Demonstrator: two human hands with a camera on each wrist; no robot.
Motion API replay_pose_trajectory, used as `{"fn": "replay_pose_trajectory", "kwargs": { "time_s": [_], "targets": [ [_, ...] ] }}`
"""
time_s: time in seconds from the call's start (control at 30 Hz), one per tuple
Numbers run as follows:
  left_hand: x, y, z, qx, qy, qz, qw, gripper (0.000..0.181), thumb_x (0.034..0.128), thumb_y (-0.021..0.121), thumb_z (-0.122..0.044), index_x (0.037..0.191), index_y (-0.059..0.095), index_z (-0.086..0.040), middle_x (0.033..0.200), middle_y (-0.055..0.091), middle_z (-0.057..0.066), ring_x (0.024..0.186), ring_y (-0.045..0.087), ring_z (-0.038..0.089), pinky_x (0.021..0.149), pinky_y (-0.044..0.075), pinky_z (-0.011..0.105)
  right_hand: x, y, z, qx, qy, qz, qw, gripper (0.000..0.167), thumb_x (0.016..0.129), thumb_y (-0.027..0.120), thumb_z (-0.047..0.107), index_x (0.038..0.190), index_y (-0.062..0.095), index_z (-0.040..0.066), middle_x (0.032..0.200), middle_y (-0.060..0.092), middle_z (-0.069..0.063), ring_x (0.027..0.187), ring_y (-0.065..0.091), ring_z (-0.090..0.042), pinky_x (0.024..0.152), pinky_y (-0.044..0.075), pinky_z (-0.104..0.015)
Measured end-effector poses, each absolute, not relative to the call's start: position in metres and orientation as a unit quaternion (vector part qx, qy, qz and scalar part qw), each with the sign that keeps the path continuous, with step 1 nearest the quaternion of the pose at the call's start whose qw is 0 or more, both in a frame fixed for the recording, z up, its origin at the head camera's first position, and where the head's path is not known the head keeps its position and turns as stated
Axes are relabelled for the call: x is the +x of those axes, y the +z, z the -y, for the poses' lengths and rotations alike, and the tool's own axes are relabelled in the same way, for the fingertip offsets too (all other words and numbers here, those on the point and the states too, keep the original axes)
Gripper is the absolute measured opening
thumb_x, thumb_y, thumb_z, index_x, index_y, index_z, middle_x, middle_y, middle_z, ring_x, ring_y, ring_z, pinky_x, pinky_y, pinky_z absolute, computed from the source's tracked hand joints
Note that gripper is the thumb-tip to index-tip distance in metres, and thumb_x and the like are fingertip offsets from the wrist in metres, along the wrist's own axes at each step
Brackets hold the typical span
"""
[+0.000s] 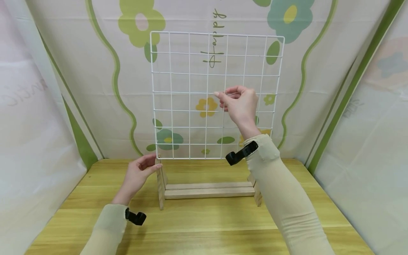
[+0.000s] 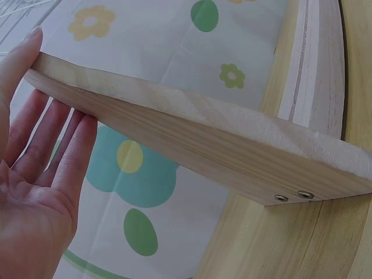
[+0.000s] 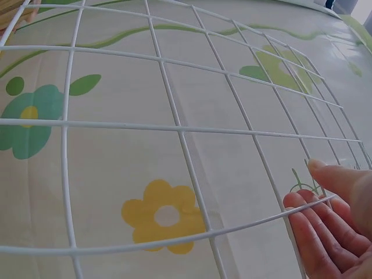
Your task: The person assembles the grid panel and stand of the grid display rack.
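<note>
A white wire grid panel (image 1: 189, 92) stands upright above a wooden stand (image 1: 208, 193), its lower left corner by the top of the left leg (image 1: 160, 191). My left hand (image 1: 138, 177) holds the upper end of that leg. In the left wrist view, thumb and fingers of the left hand (image 2: 35, 209) lie on opposite faces of the wooden leg (image 2: 192, 133). My right hand (image 1: 239, 104) grips the panel's wires right of its middle. The right wrist view shows the right hand (image 3: 343, 238) with its thumb and curled fingers about the white wires (image 3: 180, 129).
The stand rests on a wood-grain table (image 1: 204, 226). Behind the panel hangs a flower-printed backdrop (image 1: 178, 14), with pale side curtains (image 1: 32, 124) at left and right. Two screw heads (image 2: 305, 195) show low on the leg.
</note>
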State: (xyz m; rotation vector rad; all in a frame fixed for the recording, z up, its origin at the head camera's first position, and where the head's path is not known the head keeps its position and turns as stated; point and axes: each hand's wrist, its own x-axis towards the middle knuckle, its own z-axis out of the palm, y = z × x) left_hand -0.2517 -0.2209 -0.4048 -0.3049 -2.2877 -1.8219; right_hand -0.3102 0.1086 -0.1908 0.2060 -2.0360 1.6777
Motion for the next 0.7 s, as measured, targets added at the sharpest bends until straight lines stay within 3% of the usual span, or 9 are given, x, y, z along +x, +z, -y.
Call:
{"fn": "replay_pose_trajectory", "kwargs": {
  "time_s": [0.7],
  "targets": [
    [-0.2461, -0.402, 0.2187, -0.093, -0.619, 0.774, 0.094, 0.052, 0.0938, 0.078, -0.023, 0.137, 0.06, 0.0, 0.123, 0.065, 0.015, 0.108, 0.063, 0.014, 0.088, 0.053, 0.021, -0.3148, -0.1944, -0.1081, 0.076, 0.625, 0.739, 0.242, 0.032, 0.082, 0.089, 0.024, 0.097, 0.07, 0.003, 0.086, 0.074, -0.015, 0.073, 0.073, -0.03, 0.062, 0.061, -0.03]
  ]
}}
